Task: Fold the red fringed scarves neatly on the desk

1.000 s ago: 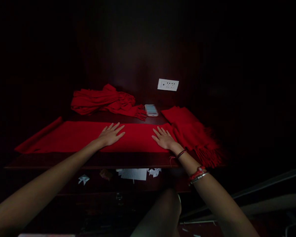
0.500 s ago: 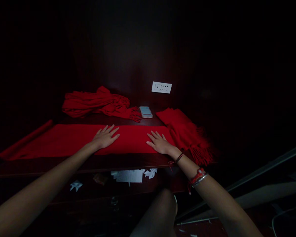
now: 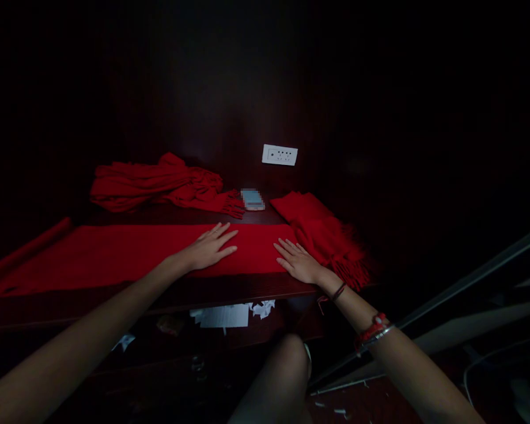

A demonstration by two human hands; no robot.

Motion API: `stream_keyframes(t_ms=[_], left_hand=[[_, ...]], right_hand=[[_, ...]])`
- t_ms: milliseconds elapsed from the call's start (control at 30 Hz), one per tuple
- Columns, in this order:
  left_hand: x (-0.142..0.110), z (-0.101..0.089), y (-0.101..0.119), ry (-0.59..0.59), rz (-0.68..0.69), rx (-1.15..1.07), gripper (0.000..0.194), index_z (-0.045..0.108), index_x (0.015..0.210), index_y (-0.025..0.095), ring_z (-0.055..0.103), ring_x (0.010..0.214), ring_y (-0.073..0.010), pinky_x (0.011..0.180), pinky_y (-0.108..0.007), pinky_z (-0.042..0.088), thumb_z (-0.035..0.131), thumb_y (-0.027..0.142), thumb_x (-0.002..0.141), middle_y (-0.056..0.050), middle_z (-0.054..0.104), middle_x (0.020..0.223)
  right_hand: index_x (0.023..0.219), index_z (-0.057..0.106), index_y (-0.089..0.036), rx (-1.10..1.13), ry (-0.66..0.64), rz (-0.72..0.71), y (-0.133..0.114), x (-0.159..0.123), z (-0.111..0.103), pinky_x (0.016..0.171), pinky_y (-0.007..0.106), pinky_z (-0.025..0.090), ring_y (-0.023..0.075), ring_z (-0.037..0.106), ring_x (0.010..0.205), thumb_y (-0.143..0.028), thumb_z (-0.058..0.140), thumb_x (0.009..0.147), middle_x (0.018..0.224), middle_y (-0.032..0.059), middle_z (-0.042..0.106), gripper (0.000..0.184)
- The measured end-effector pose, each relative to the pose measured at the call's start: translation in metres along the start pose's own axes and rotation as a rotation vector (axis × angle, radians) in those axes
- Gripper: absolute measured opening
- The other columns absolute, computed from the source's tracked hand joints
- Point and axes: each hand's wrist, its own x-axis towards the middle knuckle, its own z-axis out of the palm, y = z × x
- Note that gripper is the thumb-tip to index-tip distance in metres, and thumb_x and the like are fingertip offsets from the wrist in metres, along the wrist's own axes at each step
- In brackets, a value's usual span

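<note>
A long red scarf lies flat along the front of a dark wooden shelf, its left end slanting toward the edge. On its middle rests my left hand, palm down with fingers spread. Farther right, my right hand lies flat on the scarf's right part, fingers stretched out. A fringed, folded red scarf sits just beyond the right hand, against the flat scarf's right end. Behind the left part is a bunched red scarf with tassels at its right end.
A blurred light-blue rectangular item lies at the back, below a white wall socket. Under the shelf are papers and crumpled white scraps. My knee is below the shelf edge. The surroundings are very dark.
My left hand has slid right along the scarf. My right hand has shifted slightly right, toward the folded scarf. The view has turned a little, so the surroundings appear farther left.
</note>
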Motion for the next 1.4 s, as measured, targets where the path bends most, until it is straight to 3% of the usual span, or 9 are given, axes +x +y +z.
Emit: stream_keyframes(t_ms=[133, 233, 367, 467, 667, 833, 1067, 1233, 1400], left_hand=[[0.001, -0.006, 0.026, -0.022, 0.261, -0.043, 0.049, 0.037, 0.122, 0.027, 0.030, 0.117, -0.0204, 0.095, -0.032, 0.023, 0.029, 0.051, 0.081, -0.004, 0.031, 0.131], [0.000, -0.019, 0.041, -0.016, 0.386, -0.022, 0.048, 0.042, 0.117, 0.026, 0.045, 0.103, -0.0167, 0.086, -0.026, 0.032, 0.030, 0.053, 0.079, -0.004, 0.044, 0.119], [0.014, -0.029, 0.060, -0.032, 0.516, 0.069, 0.048, 0.048, 0.109, 0.024, 0.050, 0.095, -0.0188, 0.076, -0.026, 0.036, 0.040, 0.055, 0.073, -0.005, 0.052, 0.109], [0.028, -0.030, 0.067, -0.040, 0.588, 0.113, 0.034, 0.054, 0.100, 0.023, 0.054, 0.083, -0.0175, 0.069, -0.025, 0.037, 0.045, 0.042, 0.074, -0.004, 0.058, 0.093], [0.040, -0.028, 0.064, -0.006, 0.600, 0.051, 0.026, 0.055, 0.095, 0.024, 0.056, 0.070, -0.0142, 0.063, -0.024, 0.037, 0.042, 0.024, 0.072, -0.001, 0.062, 0.084], [0.036, -0.021, 0.059, 0.020, 0.608, 0.050, 0.024, 0.051, 0.097, 0.024, 0.056, 0.071, -0.0133, 0.061, -0.023, 0.036, 0.040, 0.024, 0.076, 0.000, 0.061, 0.086], [0.034, -0.019, 0.056, 0.016, 0.608, -0.047, 0.016, 0.051, 0.088, 0.022, 0.053, 0.072, -0.0097, 0.063, -0.020, 0.035, 0.037, 0.027, 0.082, 0.003, 0.059, 0.083], [0.034, -0.019, 0.058, 0.008, 0.599, -0.053, 0.019, 0.052, 0.086, 0.021, 0.052, 0.064, -0.0089, 0.058, -0.019, 0.034, 0.045, 0.038, 0.078, 0.004, 0.058, 0.073], [0.031, -0.018, 0.061, 0.082, 0.646, 0.088, 0.018, 0.053, 0.084, 0.021, 0.054, 0.070, -0.0108, 0.060, -0.021, 0.034, 0.038, 0.029, 0.083, 0.001, 0.059, 0.079]], right_hand=[[0.128, 0.029, -0.017, 0.100, 0.066, -0.081, 0.001, -0.006, -0.013, 0.101, 0.035, 0.015, 0.0171, 0.015, 0.124, -0.048, 0.024, 0.083, 0.135, 0.0061, 0.024, 0.055], [0.123, 0.038, -0.017, 0.163, 0.122, -0.200, 0.001, -0.017, -0.026, 0.098, 0.031, 0.024, 0.0159, 0.029, 0.119, -0.046, 0.036, 0.080, 0.128, 0.0066, 0.036, 0.052], [0.112, 0.050, -0.018, 0.149, 0.071, -0.266, 0.000, -0.026, -0.037, 0.089, 0.029, 0.034, 0.0154, 0.048, 0.101, -0.036, 0.036, 0.083, 0.110, 0.0067, 0.053, 0.038], [0.108, 0.054, -0.016, 0.129, 0.077, -0.282, 0.000, -0.025, -0.039, 0.084, 0.028, 0.038, 0.0152, 0.052, 0.094, -0.034, 0.034, 0.084, 0.103, 0.0075, 0.057, 0.036], [0.110, 0.052, -0.018, 0.141, 0.080, -0.254, 0.001, -0.023, -0.038, 0.084, 0.027, 0.038, 0.0147, 0.053, 0.093, -0.032, 0.037, 0.083, 0.104, 0.0053, 0.057, 0.034], [0.112, 0.046, -0.019, 0.218, 0.173, -0.207, 0.003, -0.024, -0.034, 0.083, 0.026, 0.039, 0.0128, 0.053, 0.093, -0.023, 0.034, 0.084, 0.106, 0.0036, 0.056, 0.031], [0.096, 0.049, -0.017, 0.241, 0.280, -0.164, 0.005, -0.025, -0.025, 0.076, 0.026, 0.042, 0.0145, 0.053, 0.086, -0.027, 0.039, 0.082, 0.093, 0.0060, 0.057, 0.019], [0.102, 0.047, -0.016, 0.138, 0.295, -0.220, 0.005, -0.029, -0.022, 0.074, 0.024, 0.042, 0.0139, 0.053, 0.086, -0.021, 0.032, 0.085, 0.096, 0.0065, 0.056, 0.023], [0.101, 0.050, -0.014, -0.072, 0.310, -0.251, 0.002, -0.030, -0.023, 0.070, 0.025, 0.043, 0.0138, 0.053, 0.079, -0.018, 0.032, 0.085, 0.089, 0.0066, 0.056, 0.024]])
